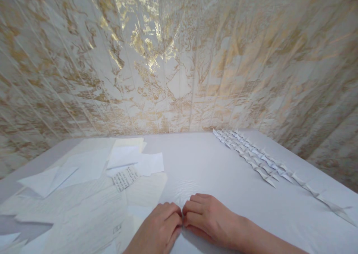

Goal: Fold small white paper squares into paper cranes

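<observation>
I have both hands just right of the paper pile point(86, 205) — left hand point(160, 224) nearest it, right hand point(211, 216) farther out, fingers curled in on each and fingertips close together; I can't tell whether anything is pinched between them. The pile spreads over the white table point(184, 157), loose sheets overlapping, some folded, a small slip with dark writing point(125, 178) lying on top. Well right of the pile I see slanting rows of folded paper pieces point(261, 157) — gold-patterned curtain point(179, 60) behind it.
</observation>
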Action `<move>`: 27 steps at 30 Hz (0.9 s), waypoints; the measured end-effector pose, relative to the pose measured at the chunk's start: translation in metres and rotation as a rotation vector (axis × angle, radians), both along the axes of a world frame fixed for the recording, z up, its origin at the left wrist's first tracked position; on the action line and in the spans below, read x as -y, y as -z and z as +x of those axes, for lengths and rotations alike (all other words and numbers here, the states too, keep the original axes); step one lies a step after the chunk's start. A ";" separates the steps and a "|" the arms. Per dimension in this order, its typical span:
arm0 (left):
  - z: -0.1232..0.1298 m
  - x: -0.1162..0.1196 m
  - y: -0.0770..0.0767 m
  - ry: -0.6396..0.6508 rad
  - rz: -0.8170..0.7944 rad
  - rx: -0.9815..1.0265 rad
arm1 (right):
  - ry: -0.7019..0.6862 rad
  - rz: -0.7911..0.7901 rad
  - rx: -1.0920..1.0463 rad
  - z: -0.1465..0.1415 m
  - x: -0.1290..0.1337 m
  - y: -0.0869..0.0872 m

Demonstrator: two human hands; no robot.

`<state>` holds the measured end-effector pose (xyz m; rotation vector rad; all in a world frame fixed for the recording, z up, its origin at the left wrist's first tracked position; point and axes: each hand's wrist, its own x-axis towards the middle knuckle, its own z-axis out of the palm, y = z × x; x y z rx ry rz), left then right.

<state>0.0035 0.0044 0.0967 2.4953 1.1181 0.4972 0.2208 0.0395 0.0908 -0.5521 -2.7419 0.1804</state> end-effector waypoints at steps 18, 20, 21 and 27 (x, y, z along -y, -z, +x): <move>0.013 -0.008 0.031 -0.103 0.215 -0.007 | 0.223 -0.496 -0.201 0.005 -0.011 -0.009; 0.013 -0.007 0.032 -0.125 0.221 0.000 | 0.230 -0.515 -0.206 0.003 -0.011 -0.007; 0.013 -0.007 0.032 -0.131 0.221 0.001 | 0.231 -0.516 -0.210 0.003 -0.011 -0.006; 0.014 -0.006 0.036 -0.133 0.267 0.023 | 0.254 -0.508 -0.221 0.003 -0.012 -0.007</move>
